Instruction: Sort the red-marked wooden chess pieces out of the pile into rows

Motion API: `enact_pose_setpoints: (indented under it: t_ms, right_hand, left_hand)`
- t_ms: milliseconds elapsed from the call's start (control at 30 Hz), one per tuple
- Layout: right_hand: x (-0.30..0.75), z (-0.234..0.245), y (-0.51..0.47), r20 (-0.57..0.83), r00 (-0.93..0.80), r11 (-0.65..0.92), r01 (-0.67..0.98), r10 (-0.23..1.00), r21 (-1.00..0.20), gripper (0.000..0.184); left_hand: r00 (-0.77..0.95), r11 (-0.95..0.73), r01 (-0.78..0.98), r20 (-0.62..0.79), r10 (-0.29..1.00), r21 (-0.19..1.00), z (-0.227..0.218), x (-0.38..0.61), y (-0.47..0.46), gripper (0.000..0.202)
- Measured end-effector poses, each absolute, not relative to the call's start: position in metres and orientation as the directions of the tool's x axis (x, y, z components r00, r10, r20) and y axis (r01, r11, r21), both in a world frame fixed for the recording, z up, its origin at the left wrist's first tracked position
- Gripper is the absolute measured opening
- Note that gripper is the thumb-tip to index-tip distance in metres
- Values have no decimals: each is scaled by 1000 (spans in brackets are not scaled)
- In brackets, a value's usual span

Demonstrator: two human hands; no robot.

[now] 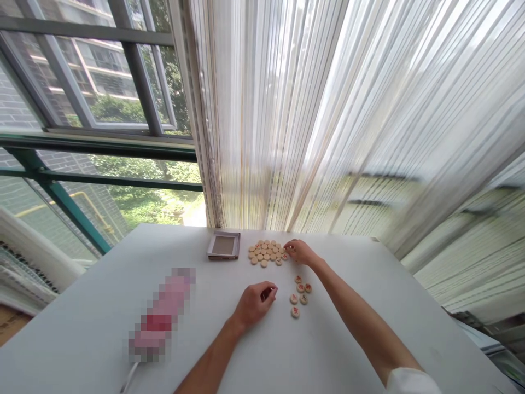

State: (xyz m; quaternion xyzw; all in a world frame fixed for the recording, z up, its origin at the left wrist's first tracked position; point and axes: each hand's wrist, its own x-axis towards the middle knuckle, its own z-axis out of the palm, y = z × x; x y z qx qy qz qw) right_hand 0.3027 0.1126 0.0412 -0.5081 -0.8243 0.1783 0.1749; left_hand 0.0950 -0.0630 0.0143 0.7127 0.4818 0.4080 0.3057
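Far to the left of the left grip (253, 304), and beyond it, stands a dark grey metal window frame (82, 31), with a green metal rail (123, 180) running below. Left of the same grip and well apart from it, a long pink and red object (170, 306), blurred into blocks, lies on the smooth white surface (94, 306); a thin white cable (130, 377) leads from its near end. Beyond the left grip and a little to its left sits a shallow square box (223, 258) with a pale rim and a brownish-grey floor.

The left grip rests over the surface half curled, fingers bent toward the thumb; whether it has hold of anything I cannot tell. Beyond it, and just left of the right grip (301, 252), is a close-packed cluster of round pale wooden discs (266, 257), most showing plain faces, a few marked in red or black. To the right of the left grip, and nearer than the right one, lie six loose round wooden discs with red or dark characters (301, 287).

The right grip has its fingers bent down at the cluster's right edge; its opening and any hold are too small to tell. Beyond it hangs a sheer white striped curtain (262, 109), spreading rightward. Nearer and right of this grip, a white sleeve (412, 381) covers the arm.
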Motion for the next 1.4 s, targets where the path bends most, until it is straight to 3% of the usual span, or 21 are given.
enact_pose_setpoints:
  t_ms: [433,567,667,1033,1400]
  right_hand:
    - [315,69,38,196,-457,469,621,868,-628,27]
    - [308,68,-8,124,-493,343,384,861,-857,30]
    - [300,64,-31,97,-505,270,281,858,-921,29]
    - [290,51,-58,146,-414,221,138,899,-965,25]
    - [286,42,-68,201,-294,245,123,934,-962,26]
  left_hand:
    - [196,-406,422,355,914,811,14,96,-62,19]
    - [165,-438,402,407,898,804,15,98,-62,20]
    - [150,-477,384,457,877,790,17,98,-63,24]
    - [246,-578,343,523,816,741,16,100,-71,16]
    - [161,-424,290,392,906,858,20,105,-72,20]
